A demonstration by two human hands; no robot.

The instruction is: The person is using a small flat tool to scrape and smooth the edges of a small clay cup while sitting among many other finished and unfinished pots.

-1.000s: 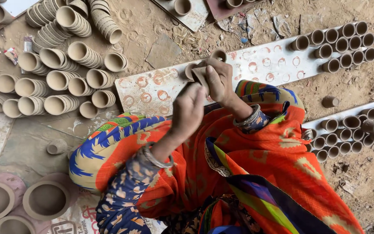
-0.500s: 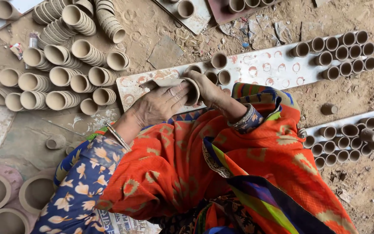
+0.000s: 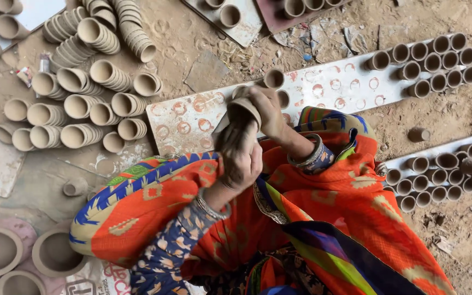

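The person sits on the dusty ground in bright orange cloth, and both hands meet over the near edge of a long white board (image 3: 192, 117). The right hand (image 3: 266, 109) is closed around a small clay cup (image 3: 242, 107), with the fingers wrapped on its far side. The left hand (image 3: 240, 155) comes up from below; its fingers are pressed together and lie flat against the near side of the same cup, so the cup is held between the two hands, just above the board.

On the board, round reddish ring marks are seen, and one cup (image 3: 273, 78) stands just beyond the hands. At the far right end of the board, a group of small cups (image 3: 438, 60) stands close together in rows. A second board (image 3: 443, 169) to the right, nearer to the person, also carries rows of cups, and one single cup (image 3: 418, 134) lies on the ground between the two boards.

To the left, many stacked cups (image 3: 77, 93) lie on their sides in the dust. In the near left corner there are wider clay bowls (image 3: 25, 254). Bangles (image 3: 305, 158) sit on the right wrist.
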